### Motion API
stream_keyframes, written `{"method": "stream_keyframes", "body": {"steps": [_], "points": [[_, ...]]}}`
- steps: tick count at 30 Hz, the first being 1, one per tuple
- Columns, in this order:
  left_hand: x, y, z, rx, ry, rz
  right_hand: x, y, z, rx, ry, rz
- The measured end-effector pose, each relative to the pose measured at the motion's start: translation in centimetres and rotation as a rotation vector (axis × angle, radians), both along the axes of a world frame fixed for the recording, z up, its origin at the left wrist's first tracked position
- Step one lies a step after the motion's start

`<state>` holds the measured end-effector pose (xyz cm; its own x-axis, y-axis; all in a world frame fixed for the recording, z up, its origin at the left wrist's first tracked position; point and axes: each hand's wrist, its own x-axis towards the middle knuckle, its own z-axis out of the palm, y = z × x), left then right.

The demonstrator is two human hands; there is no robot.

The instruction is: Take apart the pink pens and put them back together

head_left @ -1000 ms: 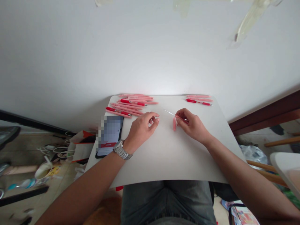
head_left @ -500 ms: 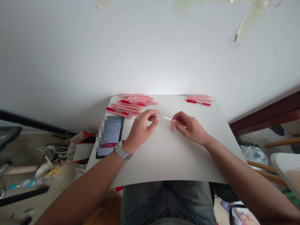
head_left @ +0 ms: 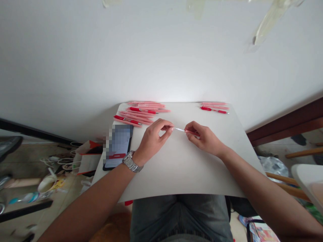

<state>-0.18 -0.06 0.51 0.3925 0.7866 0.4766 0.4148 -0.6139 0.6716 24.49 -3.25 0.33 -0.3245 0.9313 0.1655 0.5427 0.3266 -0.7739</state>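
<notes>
Over the middle of a white table (head_left: 181,168), my right hand (head_left: 205,139) pinches a thin red pen refill (head_left: 182,130) that points left. My left hand (head_left: 152,139), with a metal watch on the wrist, has thumb and forefinger closed at the refill's pale tip. Whether something small sits in that pinch is hidden. A pile of several pink and red pens (head_left: 141,112) lies at the table's far left. A smaller group of pink and red pens (head_left: 214,107) lies at the far right.
A phone (head_left: 118,146) lies at the table's left edge beside my left wrist. A white wall rises right behind the table. Bags and clutter cover the floor to the left. A wooden chair and a white surface stand at the right.
My hands have come together: the refill swung down and left until its tip met my left fingertips. The short pink piece seen by my right hand earlier is out of sight now.
</notes>
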Motion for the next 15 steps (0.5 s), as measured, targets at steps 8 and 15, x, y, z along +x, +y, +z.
{"method": "stream_keyframes", "body": {"steps": [8, 15], "points": [[-0.06, -0.09, 0.17, -0.018, -0.068, 0.025, 0.22, 0.12, -0.10, 0.012, 0.005, -0.015], [-0.25, 0.23, -0.08, -0.008, -0.086, 0.087, 0.13, 0.10, 0.15, -0.002, 0.019, -0.042]]}}
